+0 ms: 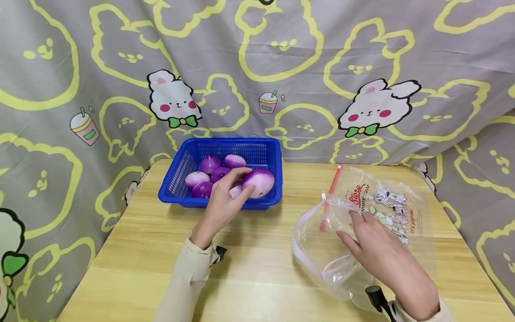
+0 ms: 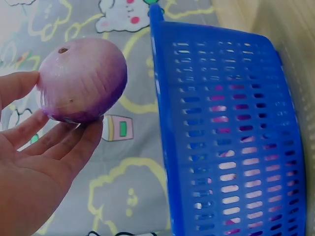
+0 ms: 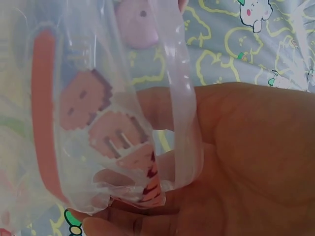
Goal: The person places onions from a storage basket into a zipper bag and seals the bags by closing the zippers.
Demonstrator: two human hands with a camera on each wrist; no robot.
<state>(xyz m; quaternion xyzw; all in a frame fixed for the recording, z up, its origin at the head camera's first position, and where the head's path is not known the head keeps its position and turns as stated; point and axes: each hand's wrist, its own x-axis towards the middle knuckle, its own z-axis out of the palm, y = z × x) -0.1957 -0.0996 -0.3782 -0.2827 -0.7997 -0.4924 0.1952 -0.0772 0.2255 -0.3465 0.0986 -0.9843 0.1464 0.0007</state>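
A purple onion is in my left hand, held between the thumb and fingertips above the right end of the blue basket. In the left wrist view the onion is raised beside the basket wall, its pale side showing. Several more onions lie in the basket, partly behind my left hand. My right hand grips the edge of a clear plastic bag, whose pale rim stands open. In the right wrist view the bag's rim passes between my thumb and fingers.
A clear bag printed with cartoon figures and a red zip strip lies flat at the right, partly under the open bag and my right hand. Behind the wooden table hangs a grey patterned cloth.
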